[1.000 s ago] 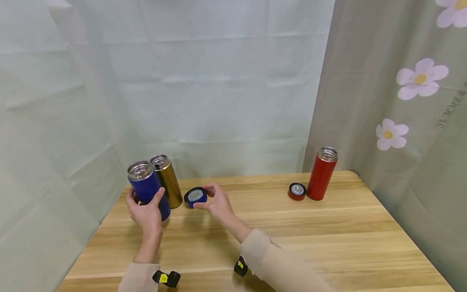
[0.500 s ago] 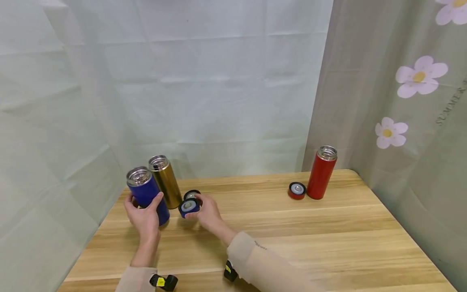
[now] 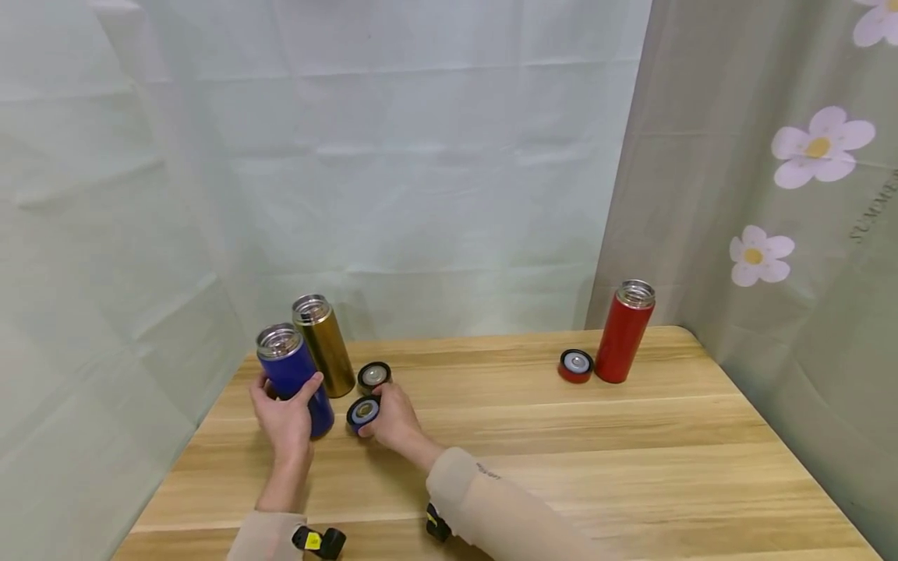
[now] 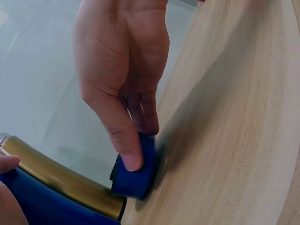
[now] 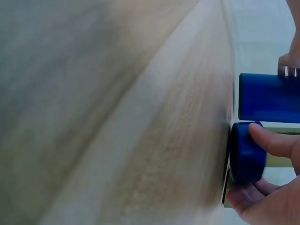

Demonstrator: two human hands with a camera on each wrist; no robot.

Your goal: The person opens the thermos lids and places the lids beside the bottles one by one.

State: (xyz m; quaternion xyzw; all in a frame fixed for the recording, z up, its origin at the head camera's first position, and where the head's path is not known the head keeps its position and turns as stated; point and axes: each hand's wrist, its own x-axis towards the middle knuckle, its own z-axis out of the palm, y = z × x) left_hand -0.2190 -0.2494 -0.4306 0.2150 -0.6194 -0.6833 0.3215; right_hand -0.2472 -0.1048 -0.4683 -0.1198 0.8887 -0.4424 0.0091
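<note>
A blue, lidless vacuum flask (image 3: 286,372) stands at the table's left side, and my left hand (image 3: 284,421) grips it around the body. My right hand (image 3: 396,419) pinches a blue lid (image 3: 362,413), its inner side up, at the tabletop. In the right wrist view the thumb presses the side of the blue lid (image 5: 247,152), beside the base of the blue flask (image 5: 269,97). Behind the blue flask is a gold, lidless flask (image 3: 326,351). A second lid (image 3: 374,375), upturned and black-rimmed, lies beside the gold flask, partly behind my right fingers.
A red, lidless flask (image 3: 624,335) stands at the back right of the wooden table (image 3: 561,467). Its upturned red lid (image 3: 575,366) lies just left of it. A pale curtain (image 3: 435,195) hangs behind the table's back edge.
My right hand has brought the blue lid down and toward me to the tabletop, uncovering the lid behind it. The blue flask in my left hand has come down slightly.
</note>
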